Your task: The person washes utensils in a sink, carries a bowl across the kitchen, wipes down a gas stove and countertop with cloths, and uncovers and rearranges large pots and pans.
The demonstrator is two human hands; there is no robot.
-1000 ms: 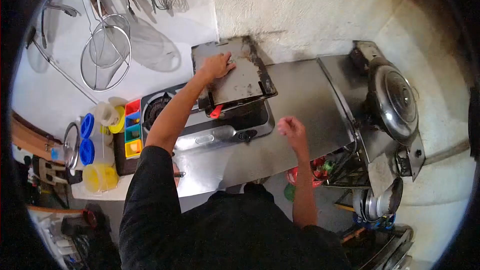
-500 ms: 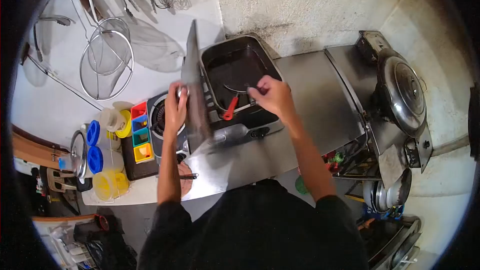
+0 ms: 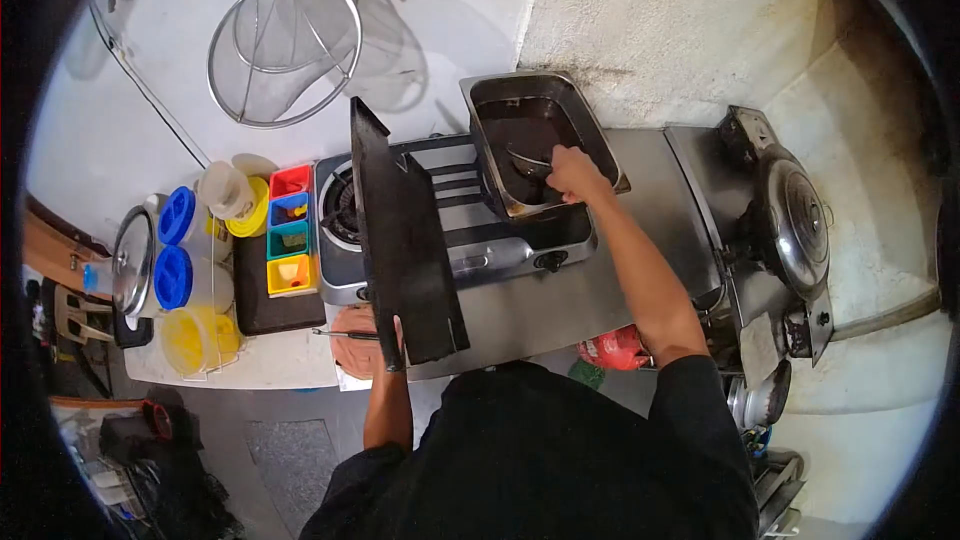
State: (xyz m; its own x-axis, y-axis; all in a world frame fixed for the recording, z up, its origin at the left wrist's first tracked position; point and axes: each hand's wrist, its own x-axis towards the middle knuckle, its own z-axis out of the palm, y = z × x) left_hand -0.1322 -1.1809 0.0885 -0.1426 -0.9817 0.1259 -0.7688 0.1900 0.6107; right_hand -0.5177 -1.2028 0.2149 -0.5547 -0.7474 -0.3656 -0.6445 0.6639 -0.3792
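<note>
A dark flat lid [image 3: 405,240] stands on edge over the left part of the stove [image 3: 480,255]; my left hand [image 3: 392,345] grips its near edge and is mostly hidden behind it. My right hand [image 3: 577,176] is closed round the handle of a ladle [image 3: 530,162], whose bowl is down in the deep rectangular metal pan [image 3: 487,175]. Dark liquid [image 3: 548,120] shows in the pan, which rests on the stove's right side. The ladle's red handle is covered by my hand.
Left of the stove are colored bins [image 3: 291,240] on a dark tray [image 3: 255,285] and blue-lidded jars [image 3: 173,277]. A pink cloth [image 3: 352,340] lies at the front edge. Strainers [image 3: 285,40] hang on the wall. A large lidded pot [image 3: 795,220] stands at the right.
The lid has come off the pan and been tilted upright to the left, now closer to me. My right hand has taken hold of the ladle. The view has shifted.
</note>
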